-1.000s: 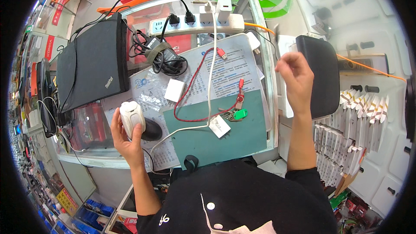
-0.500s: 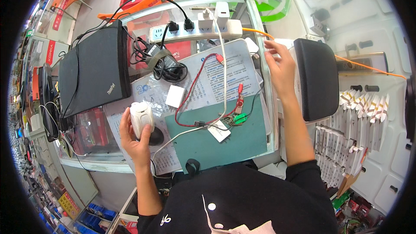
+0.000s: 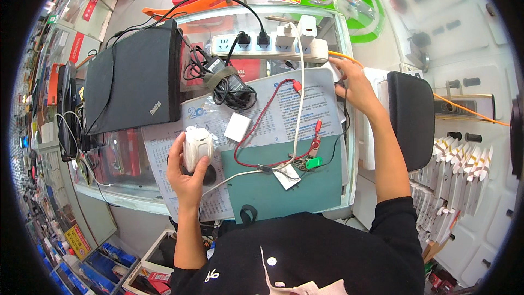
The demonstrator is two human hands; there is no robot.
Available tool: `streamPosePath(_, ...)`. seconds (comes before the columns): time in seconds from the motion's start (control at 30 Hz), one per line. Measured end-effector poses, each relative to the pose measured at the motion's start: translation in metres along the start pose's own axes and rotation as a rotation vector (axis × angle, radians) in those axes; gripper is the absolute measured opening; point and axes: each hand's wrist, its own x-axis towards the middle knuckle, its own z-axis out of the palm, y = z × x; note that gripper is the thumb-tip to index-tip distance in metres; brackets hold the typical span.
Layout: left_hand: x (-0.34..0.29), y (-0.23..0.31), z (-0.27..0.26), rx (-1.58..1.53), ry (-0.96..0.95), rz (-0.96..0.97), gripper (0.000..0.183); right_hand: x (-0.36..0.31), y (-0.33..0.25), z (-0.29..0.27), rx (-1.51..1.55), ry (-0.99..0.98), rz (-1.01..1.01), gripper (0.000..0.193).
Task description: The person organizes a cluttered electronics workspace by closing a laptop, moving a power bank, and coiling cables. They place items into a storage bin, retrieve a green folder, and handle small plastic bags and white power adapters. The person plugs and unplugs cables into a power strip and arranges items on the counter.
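Observation:
My left hand holds a white rounded plastic device upright above the papers, fingers and thumb wrapped about its sides. Below it a round black object is partly hidden. At the counter's right edge my right hand has its fingers and thumb closed around a small white block, partly covered by the hand. Close by, an orange cable runs from the white power strip. Between my hands lie a white square box, a red cable and a white cable.
A closed black laptop occupies the left of the glass counter, beside a bundled black adapter. Keys with a green tag and a white card lie on a green mat. A black padded case stands right.
My right hand has lowered and closed around the small white block, which it was apart from before. The left hand keeps holding the white device. The whole view has shifted.

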Motion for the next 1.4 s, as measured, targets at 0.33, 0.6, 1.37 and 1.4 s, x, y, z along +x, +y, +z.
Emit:
streamPosePath(0.33, -0.001, 0.002, -0.004, -0.073, 0.014, -0.033, 0.060, -0.007, -0.005, -0.001, 0.099, -0.089, 0.074, 0.062)
streamPosePath(0.6, -0.003, 0.000, -0.010, -0.060, 0.054, -0.034, 0.061, -0.027, -0.018, -0.017, 0.203, 0.856, 0.220, 0.057)
streamPosePath(1.37, -0.005, -0.001, -0.009, -0.079, 0.057, -0.041, 0.059, -0.039, -0.019, 0.002, 0.451, 0.307, 0.467, 0.025)
streamPosePath(1.4, -0.004, -0.001, -0.009, -0.099, 0.063, -0.040, 0.058, -0.044, -0.018, 0.004, 0.349, 0.280, 0.372, 0.030)
